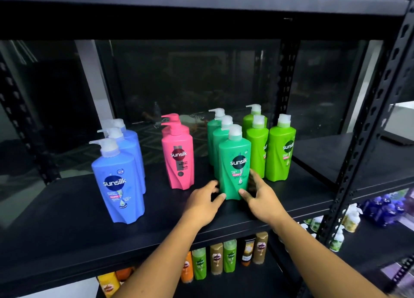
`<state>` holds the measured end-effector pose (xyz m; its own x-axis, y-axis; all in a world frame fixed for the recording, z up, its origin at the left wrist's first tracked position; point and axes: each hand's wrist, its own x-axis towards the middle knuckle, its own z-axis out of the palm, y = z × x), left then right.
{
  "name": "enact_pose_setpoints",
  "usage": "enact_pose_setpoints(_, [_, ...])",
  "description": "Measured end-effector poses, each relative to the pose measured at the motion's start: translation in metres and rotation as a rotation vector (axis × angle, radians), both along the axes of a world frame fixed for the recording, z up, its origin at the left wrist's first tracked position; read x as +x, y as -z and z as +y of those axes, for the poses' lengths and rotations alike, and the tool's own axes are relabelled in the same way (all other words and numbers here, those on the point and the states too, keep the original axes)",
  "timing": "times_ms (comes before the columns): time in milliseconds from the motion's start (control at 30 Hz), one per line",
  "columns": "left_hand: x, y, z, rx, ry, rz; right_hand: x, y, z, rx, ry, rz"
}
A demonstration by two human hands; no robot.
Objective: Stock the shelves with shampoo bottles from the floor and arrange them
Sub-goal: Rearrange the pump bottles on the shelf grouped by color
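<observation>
Black shelf [56, 219] holds 4 rows of pump bottles [116, 181]. Front dark green bottle [235, 163] upright near shelf middle, straight ahead between my hands. Left hand [205, 204] and right hand [261, 199] both cup its base, thumbs in front, fingers curled round sides. Equal reach; row runs front to back, so I'd nudge along that line

Position: worn on the person's head, in front of the shelf [56, 219].
Direction: forward and down onto the shelf board.
Nearness: close, within arm's reach.
</observation>
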<state>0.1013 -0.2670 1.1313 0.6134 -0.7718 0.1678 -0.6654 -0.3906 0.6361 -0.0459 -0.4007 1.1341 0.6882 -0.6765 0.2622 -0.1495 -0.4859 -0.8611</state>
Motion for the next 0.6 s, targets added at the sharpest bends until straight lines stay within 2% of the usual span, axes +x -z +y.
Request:
enact_pose_setpoints(233, [-0.004,-0.005,0.001,0.034,-0.004,-0.031,-0.004,-0.002,0.004,-0.001,0.023,0.008])
enact_pose_setpoints(400, [-0.013,-0.007,0.006,0.094,0.016,-0.171,-0.009,-0.004,0.003,-0.017,0.041,0.025])
enact_pose_setpoints(533, [-0.022,-0.004,0.023,-0.013,0.054,-0.218,-0.020,-0.008,0.008,-0.048,0.097,-0.004])
enact_pose_setpoints(600, [-0.024,0.000,0.029,-0.039,0.102,-0.229,-0.031,-0.004,0.008,-0.134,0.105,0.019])
